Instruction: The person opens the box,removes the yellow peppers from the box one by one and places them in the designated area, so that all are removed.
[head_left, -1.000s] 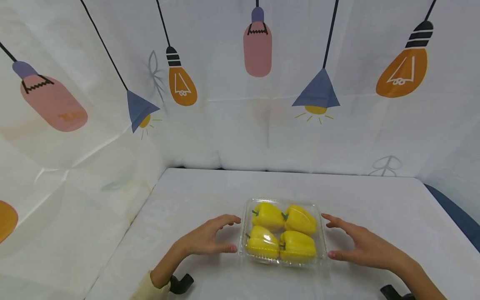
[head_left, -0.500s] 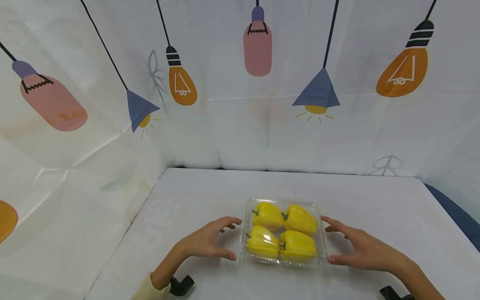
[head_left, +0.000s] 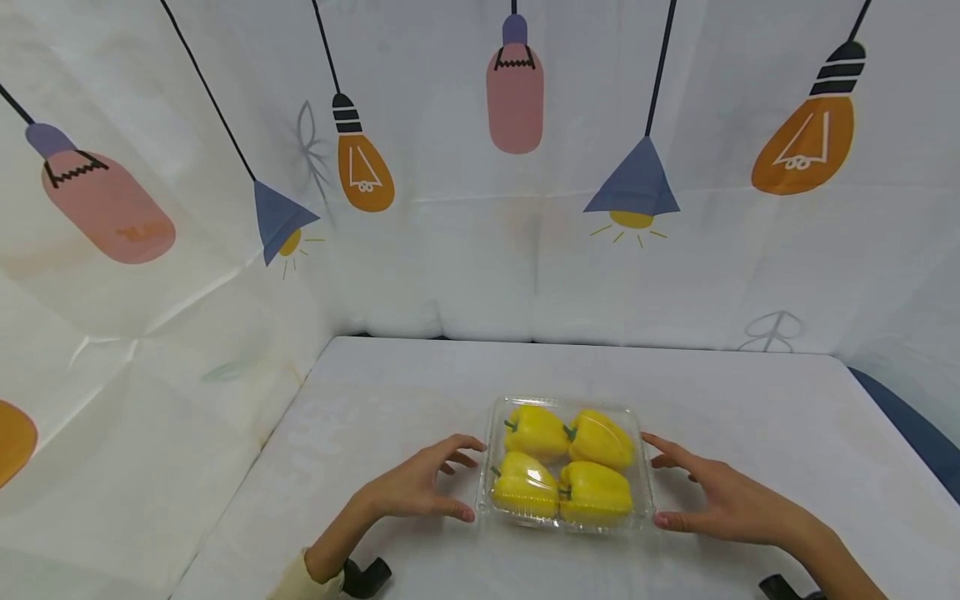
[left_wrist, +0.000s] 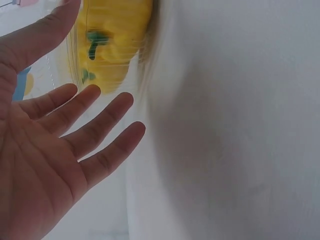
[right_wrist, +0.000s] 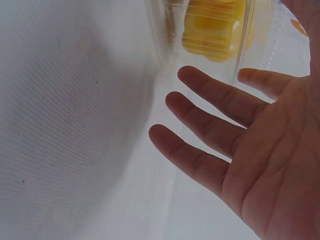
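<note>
A clear plastic clamshell box [head_left: 566,522] with its lid down lies on the white table, and several yellow bell peppers [head_left: 597,493] with green stems sit inside it. At the box's left side is my left hand [head_left: 412,482], thumb and fingers spread, the fingertips close to its wall. My right hand [head_left: 723,498] mirrors it on the right side, likewise spread, with the index fingertip at or very near the edge. Both wrist views show fairly straight fingers holding nothing, the palm of the left hand [left_wrist: 40,165] and of the right hand [right_wrist: 280,160] turned towards the box.
The white table [head_left: 405,383] reaches back to a white curtain [head_left: 465,258] printed with hanging lamps. More of that cloth borders the left side. Black wrist mounts [head_left: 366,577] show below the hands. Something dark blue [head_left: 907,425] stands beyond the table's right edge.
The fingers of both hands have shifted very slightly beside the box. The box and the bell peppers have stayed in place.
</note>
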